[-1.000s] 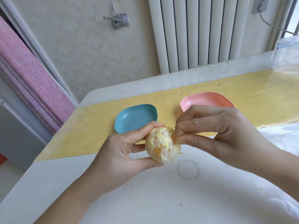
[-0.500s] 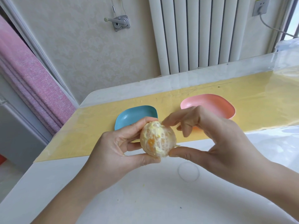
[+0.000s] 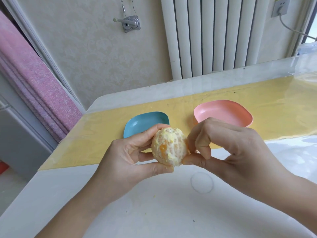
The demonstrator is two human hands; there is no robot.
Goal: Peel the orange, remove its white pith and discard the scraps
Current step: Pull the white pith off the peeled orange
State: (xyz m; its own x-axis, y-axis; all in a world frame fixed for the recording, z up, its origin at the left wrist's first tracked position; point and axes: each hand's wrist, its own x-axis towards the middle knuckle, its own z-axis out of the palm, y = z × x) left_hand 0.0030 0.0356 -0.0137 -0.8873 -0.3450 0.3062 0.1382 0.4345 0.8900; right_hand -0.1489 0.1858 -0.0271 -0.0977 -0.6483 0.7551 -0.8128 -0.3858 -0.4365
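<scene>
Two hands meet above the white table [image 3: 154, 212] in my feed: the left hand [image 3: 127, 157] grips the peeled, pith-streaked orange [image 3: 169, 148] between thumb and curled fingers, while the right hand [image 3: 231, 148] pinches its right side with thumb and forefinger. Behind, a blue dish [image 3: 145, 122] and pink dish [image 3: 223, 112] sit on a yellow mat [image 3: 103, 134].

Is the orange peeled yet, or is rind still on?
Peeled, on the side in view: the orange in the left hand shows pale pith and one bare flesh patch, no rind.
</scene>
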